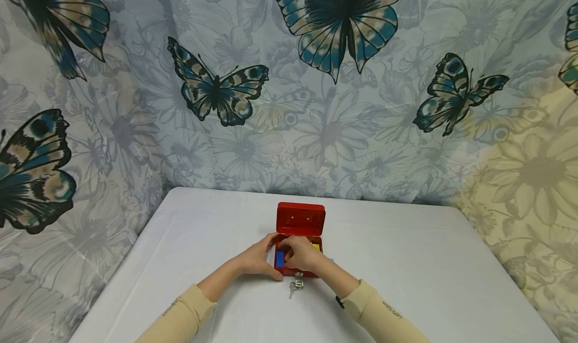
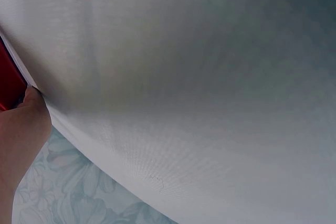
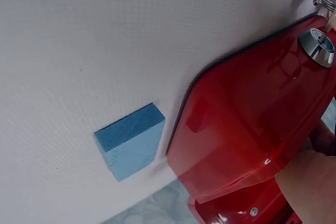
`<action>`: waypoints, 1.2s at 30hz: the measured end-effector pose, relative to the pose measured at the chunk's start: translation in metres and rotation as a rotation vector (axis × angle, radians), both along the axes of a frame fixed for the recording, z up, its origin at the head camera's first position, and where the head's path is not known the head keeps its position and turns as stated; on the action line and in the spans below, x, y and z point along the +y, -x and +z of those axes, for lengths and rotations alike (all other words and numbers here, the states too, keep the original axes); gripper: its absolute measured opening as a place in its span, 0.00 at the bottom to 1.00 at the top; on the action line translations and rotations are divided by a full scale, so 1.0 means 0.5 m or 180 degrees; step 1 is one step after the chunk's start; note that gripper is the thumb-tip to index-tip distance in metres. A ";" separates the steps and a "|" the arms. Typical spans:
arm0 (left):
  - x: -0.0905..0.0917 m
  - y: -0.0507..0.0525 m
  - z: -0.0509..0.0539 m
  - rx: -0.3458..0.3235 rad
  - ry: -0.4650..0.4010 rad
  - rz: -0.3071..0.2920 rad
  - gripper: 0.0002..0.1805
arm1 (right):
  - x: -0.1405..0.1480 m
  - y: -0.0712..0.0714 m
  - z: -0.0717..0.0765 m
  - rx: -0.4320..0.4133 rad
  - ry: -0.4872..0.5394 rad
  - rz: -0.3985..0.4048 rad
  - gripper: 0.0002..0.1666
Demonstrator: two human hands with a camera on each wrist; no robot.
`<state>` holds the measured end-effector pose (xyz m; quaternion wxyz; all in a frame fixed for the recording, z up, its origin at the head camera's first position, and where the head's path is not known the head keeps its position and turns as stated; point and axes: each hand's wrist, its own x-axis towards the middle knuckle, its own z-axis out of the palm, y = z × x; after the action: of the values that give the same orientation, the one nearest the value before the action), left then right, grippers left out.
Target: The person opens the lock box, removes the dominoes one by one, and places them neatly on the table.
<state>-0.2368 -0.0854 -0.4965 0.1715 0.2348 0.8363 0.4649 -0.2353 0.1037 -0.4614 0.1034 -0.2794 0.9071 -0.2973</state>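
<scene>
A small red cash box (image 1: pixel 289 271) stands on the table with its lid (image 1: pixel 300 219) raised. My left hand (image 1: pixel 258 256) holds the box at its left side, thumb by the front corner and fingers toward the back; in the left wrist view only part of this hand (image 2: pixel 23 140) shows. My right hand (image 1: pixel 301 252) reaches down into the box with bent fingers, and whether they pinch anything is hidden. Inside lie a blue block (image 1: pixel 280 259) on the left and something yellow (image 1: pixel 316 246) on the right. Keys (image 1: pixel 295 285) hang from the front lock (image 3: pixel 317 46).
Another blue block (image 3: pixel 131 142) lies on the table just right of the box, mostly covered by my right hand in the head view. A white cloth covers the table (image 1: pixel 406 263). Behind it hangs a butterfly-patterned curtain (image 1: pixel 316 132).
</scene>
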 end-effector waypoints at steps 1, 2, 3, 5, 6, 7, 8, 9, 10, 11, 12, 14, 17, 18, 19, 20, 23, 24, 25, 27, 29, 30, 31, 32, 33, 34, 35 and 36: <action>0.000 0.000 0.000 0.0004 0.0005 0.0001 0.57 | -0.001 0.000 0.001 0.0013 -0.0019 0.0007 0.25; 0.000 0.000 0.000 0.0007 0.0010 0.0001 0.57 | -0.001 0.000 0.001 0.0023 -0.0032 0.0010 0.25; 0.000 0.000 0.000 0.0006 0.0012 0.0000 0.57 | -0.002 0.001 0.001 0.0035 -0.0058 0.0012 0.25; 0.000 0.000 0.000 0.0008 0.0011 -0.0006 0.57 | -0.002 0.002 0.001 0.0053 -0.0081 0.0027 0.24; 0.000 0.000 0.000 0.0010 0.0006 -0.0011 0.57 | -0.002 0.002 0.001 0.0069 -0.0093 0.0038 0.24; 0.000 0.000 0.000 0.0012 0.0005 -0.0016 0.57 | -0.002 0.003 0.000 0.0082 -0.0098 0.0050 0.24; 0.000 0.000 0.000 0.0014 -0.0002 -0.0023 0.57 | -0.002 0.003 0.000 0.0091 -0.0097 0.0064 0.23; 0.000 0.000 0.001 0.0014 -0.0010 -0.0028 0.57 | -0.002 0.004 -0.001 0.0102 -0.0093 0.0077 0.23; 0.000 0.000 0.001 0.0013 -0.0019 -0.0032 0.57 | -0.001 0.004 -0.001 0.0110 -0.0089 0.0090 0.23; 0.000 0.000 0.001 0.0015 -0.0025 -0.0035 0.57 | -0.001 0.004 -0.001 0.0121 -0.0084 0.0101 0.22; 0.000 0.000 0.001 0.0016 -0.0026 -0.0035 0.57 | 0.000 0.005 -0.002 0.0136 -0.0072 0.0117 0.22; 0.000 0.000 0.002 0.0023 -0.0025 -0.0037 0.57 | 0.001 0.006 -0.003 0.0145 -0.0030 0.0151 0.21; -0.001 0.001 0.002 0.0045 -0.0020 -0.0048 0.57 | 0.003 0.008 -0.006 0.0144 0.0028 0.0195 0.20; -0.001 0.001 0.002 0.0057 -0.0020 -0.0055 0.57 | 0.004 0.009 -0.008 0.0136 0.0052 0.0205 0.20; -0.001 0.001 0.002 0.0066 -0.0018 -0.0060 0.56 | 0.005 0.008 -0.008 0.0122 0.0073 0.0208 0.20; -0.002 0.001 0.002 0.0073 -0.0017 -0.0065 0.56 | 0.007 0.008 -0.009 0.0104 0.0093 0.0209 0.21; -0.002 0.001 0.001 0.0080 0.0002 -0.0073 0.56 | 0.011 0.008 -0.010 0.0027 0.0188 0.0191 0.21; -0.002 0.001 0.001 0.0077 0.0004 -0.0072 0.56 | 0.013 0.007 -0.009 -0.0002 0.0218 0.0177 0.22; -0.002 0.001 0.001 0.0070 0.0008 -0.0070 0.56 | 0.015 0.006 -0.008 -0.0023 0.0247 0.0166 0.22; -0.002 0.001 0.001 0.0066 0.0007 -0.0070 0.56 | 0.019 0.005 -0.007 -0.0075 0.0303 0.0129 0.22; -0.002 0.001 0.001 0.0064 -0.0013 -0.0072 0.56 | 0.022 0.004 -0.006 -0.0093 0.0345 0.0102 0.23; -0.002 0.001 0.001 0.0069 -0.0027 -0.0074 0.56 | 0.024 0.004 -0.006 -0.0103 0.0364 0.0081 0.23; -0.002 0.001 0.001 0.0069 -0.0033 -0.0076 0.56 | 0.026 0.003 -0.006 -0.0111 0.0396 0.0069 0.23; -0.002 0.001 0.001 0.0071 -0.0040 -0.0075 0.56 | 0.028 0.002 -0.005 -0.0125 0.0430 0.0050 0.24; -0.002 0.001 0.001 0.0065 -0.0052 -0.0072 0.56 | 0.030 0.000 -0.004 -0.0139 0.0470 0.0033 0.24; -0.002 0.001 0.001 0.0059 -0.0058 -0.0070 0.56 | 0.031 -0.001 -0.003 -0.0149 0.0503 0.0014 0.24; -0.002 0.000 0.001 0.0052 -0.0060 -0.0066 0.56 | 0.033 -0.002 -0.002 -0.0160 0.0537 -0.0003 0.25; -0.002 0.000 0.001 0.0045 -0.0055 -0.0058 0.56 | 0.034 -0.004 -0.002 -0.0184 0.0564 -0.0036 0.25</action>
<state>-0.2367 -0.0865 -0.4959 0.1678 0.2472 0.8312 0.4689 -0.2334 0.1209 -0.4626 0.1027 -0.2737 0.8755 -0.3848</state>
